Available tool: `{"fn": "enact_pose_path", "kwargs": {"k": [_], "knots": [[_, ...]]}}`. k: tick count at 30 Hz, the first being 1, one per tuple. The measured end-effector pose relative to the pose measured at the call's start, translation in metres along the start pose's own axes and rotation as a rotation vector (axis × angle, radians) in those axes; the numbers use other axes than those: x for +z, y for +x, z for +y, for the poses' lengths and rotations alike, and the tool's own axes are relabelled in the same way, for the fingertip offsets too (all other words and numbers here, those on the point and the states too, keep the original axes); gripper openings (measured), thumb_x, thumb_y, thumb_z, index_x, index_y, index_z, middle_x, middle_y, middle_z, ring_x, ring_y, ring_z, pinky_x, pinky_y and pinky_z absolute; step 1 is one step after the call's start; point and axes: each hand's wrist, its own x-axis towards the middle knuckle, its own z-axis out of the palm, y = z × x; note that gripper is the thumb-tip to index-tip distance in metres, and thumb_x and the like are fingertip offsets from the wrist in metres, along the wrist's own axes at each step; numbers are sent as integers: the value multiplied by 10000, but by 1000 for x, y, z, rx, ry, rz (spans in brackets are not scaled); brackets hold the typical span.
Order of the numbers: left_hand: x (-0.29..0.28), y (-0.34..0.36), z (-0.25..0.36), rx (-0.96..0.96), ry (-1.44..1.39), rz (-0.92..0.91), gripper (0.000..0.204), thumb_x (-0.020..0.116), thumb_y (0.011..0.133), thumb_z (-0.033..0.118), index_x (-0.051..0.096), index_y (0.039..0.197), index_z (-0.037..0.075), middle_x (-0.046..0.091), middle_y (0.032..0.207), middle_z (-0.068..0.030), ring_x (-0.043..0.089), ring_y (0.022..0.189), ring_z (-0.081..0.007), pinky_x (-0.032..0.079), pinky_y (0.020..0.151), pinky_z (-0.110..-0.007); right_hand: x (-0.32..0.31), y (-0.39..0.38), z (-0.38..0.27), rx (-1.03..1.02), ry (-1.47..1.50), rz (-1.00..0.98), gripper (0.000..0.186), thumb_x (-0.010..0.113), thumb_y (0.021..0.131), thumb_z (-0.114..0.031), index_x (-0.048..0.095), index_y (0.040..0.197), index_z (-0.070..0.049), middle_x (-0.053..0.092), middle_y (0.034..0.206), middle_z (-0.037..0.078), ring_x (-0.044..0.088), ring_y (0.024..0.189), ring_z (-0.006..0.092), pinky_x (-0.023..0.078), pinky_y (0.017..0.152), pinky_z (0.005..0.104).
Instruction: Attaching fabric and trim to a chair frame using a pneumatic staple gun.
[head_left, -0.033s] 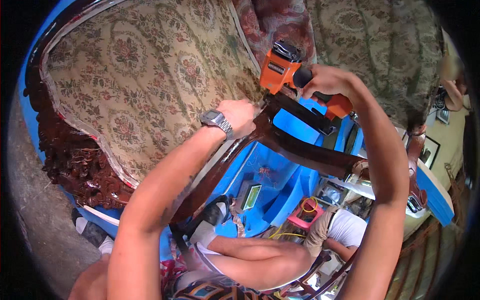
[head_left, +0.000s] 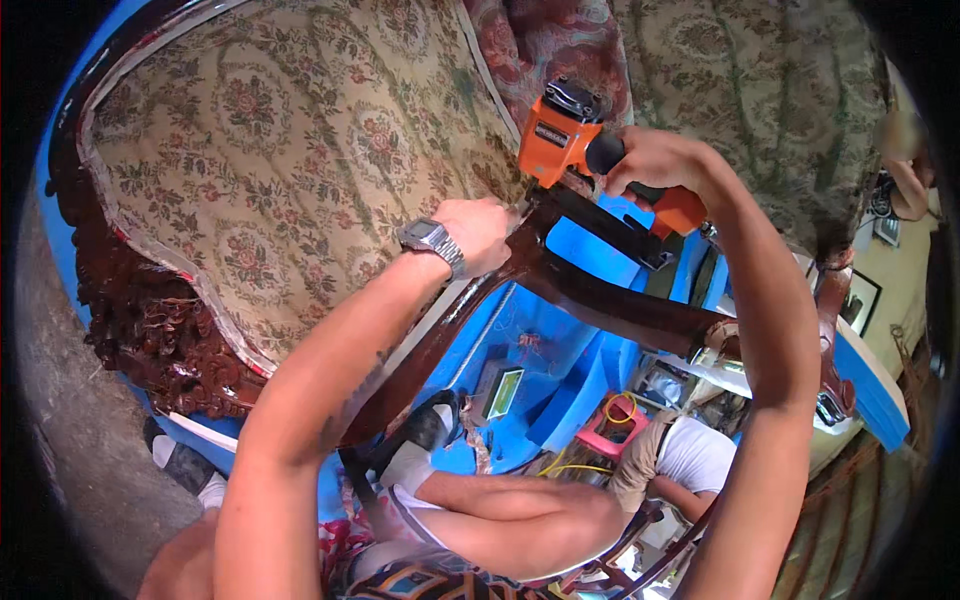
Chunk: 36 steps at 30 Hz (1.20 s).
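My right hand (head_left: 650,160) grips an orange and black staple gun (head_left: 555,150), whose nose is at the edge of a floral upholstered panel (head_left: 250,180) on a dark carved wooden frame (head_left: 610,310). My left hand (head_left: 475,230), with a steel watch on the wrist, rests curled at the panel's edge just below and left of the gun's nose. Its fingertips are partly hidden, so what they pinch is unclear.
A second floral panel (head_left: 740,90) and red patterned fabric (head_left: 510,40) lie behind. Blue boards (head_left: 560,400), a pink stool (head_left: 595,435) and a yellow hose (head_left: 575,468) are below. A crouching person (head_left: 680,455) is at lower right, another person (head_left: 905,190) at far right.
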Motion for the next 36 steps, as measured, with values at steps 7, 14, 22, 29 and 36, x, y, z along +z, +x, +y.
{"fn": "enact_pose_path", "kwargs": {"k": [7, 14, 22, 29, 36], "knots": [[-6, 17, -3, -7, -6, -36, 439, 556, 750, 184, 613, 1183, 131, 648, 924, -213, 632, 901, -373, 514, 802, -465, -3, 5, 2, 63, -78, 2, 157, 657, 689, -82, 569, 798, -11, 569, 602, 43, 574, 484, 144, 463, 453, 310], [-8, 20, -6, -15, -4, -103, 403, 560, 742, 150, 634, 1136, 112, 658, 898, -228, 637, 880, -394, 514, 789, -472, 3, 13, 12, 46, -49, 6, 197, 688, 700, -120, 570, 808, -6, 577, 610, 50, 584, 491, 147, 484, 456, 289], [-30, 11, 8, -38, -12, -175, 315, 519, 750, 125, 676, 1003, 25, 661, 1013, -226, 638, 967, -373, 513, 829, -445, 8, 11, 13, 31, -55, 1, 205, 684, 701, -119, 575, 839, -14, 575, 606, 40, 582, 487, 146, 485, 458, 288], [-7, 18, -4, -3, -30, -100, 328, 559, 722, 127, 654, 1033, 86, 660, 915, -229, 632, 894, -393, 501, 796, -478, 14, 12, 10, -4, -115, -42, 222, 660, 689, -89, 572, 879, -19, 575, 598, 48, 573, 477, 144, 465, 454, 292], [-8, 14, 7, -13, -22, -118, 330, 551, 725, 130, 647, 1041, 117, 654, 897, -229, 626, 902, -396, 497, 793, -480, 27, -1, 12, -2, -180, 69, 149, 638, 675, -103, 561, 713, 19, 577, 581, 66, 574, 467, 165, 463, 450, 318]]}}
